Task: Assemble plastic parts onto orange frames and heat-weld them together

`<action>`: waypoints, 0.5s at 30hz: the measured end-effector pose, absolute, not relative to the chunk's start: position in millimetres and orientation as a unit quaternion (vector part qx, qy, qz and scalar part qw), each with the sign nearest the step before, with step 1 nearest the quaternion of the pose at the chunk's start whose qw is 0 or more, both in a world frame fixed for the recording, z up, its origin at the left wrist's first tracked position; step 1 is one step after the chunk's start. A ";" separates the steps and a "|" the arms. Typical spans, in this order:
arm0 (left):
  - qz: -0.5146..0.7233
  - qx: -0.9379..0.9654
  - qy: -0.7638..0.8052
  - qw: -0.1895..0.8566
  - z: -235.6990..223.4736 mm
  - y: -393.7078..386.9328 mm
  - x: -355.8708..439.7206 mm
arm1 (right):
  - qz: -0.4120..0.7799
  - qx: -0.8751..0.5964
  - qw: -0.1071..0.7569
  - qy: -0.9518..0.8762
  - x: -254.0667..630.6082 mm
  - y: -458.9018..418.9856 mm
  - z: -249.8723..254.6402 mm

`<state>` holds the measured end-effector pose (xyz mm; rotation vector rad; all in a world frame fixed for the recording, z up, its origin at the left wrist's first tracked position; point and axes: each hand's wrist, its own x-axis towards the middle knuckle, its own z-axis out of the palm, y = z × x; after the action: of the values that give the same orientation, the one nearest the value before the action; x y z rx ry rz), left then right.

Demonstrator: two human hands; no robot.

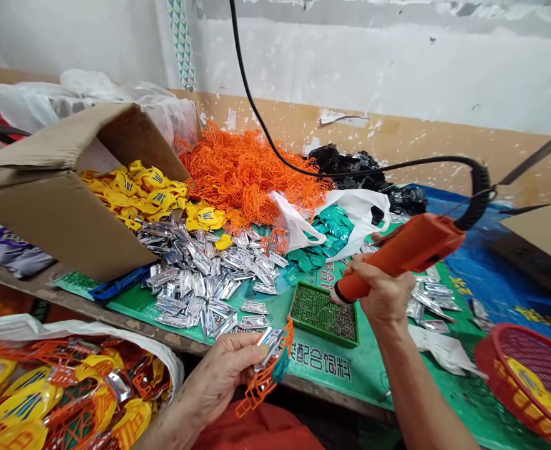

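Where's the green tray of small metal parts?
Head view: the tray sits on the green mat, just left of the orange electric screwdriver in the right hand.

Assembly workshop, its wooden bench (36, 284) heaped with moulded plastic parts (242, 175)

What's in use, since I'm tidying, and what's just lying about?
In use: left hand holding silver piece, orange frame; right hand holding orange power tool above green tray.
Lying about: yellow pieces, orange heap, red basket, cardboard box.
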<state>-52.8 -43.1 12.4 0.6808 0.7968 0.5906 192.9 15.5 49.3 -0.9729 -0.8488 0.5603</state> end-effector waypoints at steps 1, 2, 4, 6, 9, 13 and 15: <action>0.276 0.325 0.376 0.823 13.0 -42.7 -52.6 | 0.258 -0.447 0.762 -0.392 193.2 15.8 49.3; 0.274 0.330 0.376 0.821 13.5 -42.4 -52.4 | 0.260 -0.447 0.760 -0.394 193.2 15.9 49.4; 0.270 0.336 0.379 0.819 14.3 -42.5 -51.8 | 0.268 -0.446 0.756 -0.397 192.5 15.4 49.7; 0.267 0.335 0.385 0.818 14.7 -43.0 -51.5 | 0.274 -0.447 0.753 -0.398 191.0 14.0 50.0; 0.264 0.331 0.395 0.815 14.9 -43.2 -51.2 | 0.274 -0.446 0.754 -0.397 188.6 11.5 49.9; 0.265 0.328 0.408 0.810 14.7 -41.3 -49.9 | 0.275 -0.453 0.748 -0.401 187.5 11.2 46.6; 0.266 0.327 0.413 0.807 14.4 -40.4 -48.9 | 0.275 -0.459 0.744 -0.401 187.6 12.2 43.9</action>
<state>-48.9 -40.4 14.4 0.6991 0.8838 0.5680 187.6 12.2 43.9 -1.0044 -0.8784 0.6025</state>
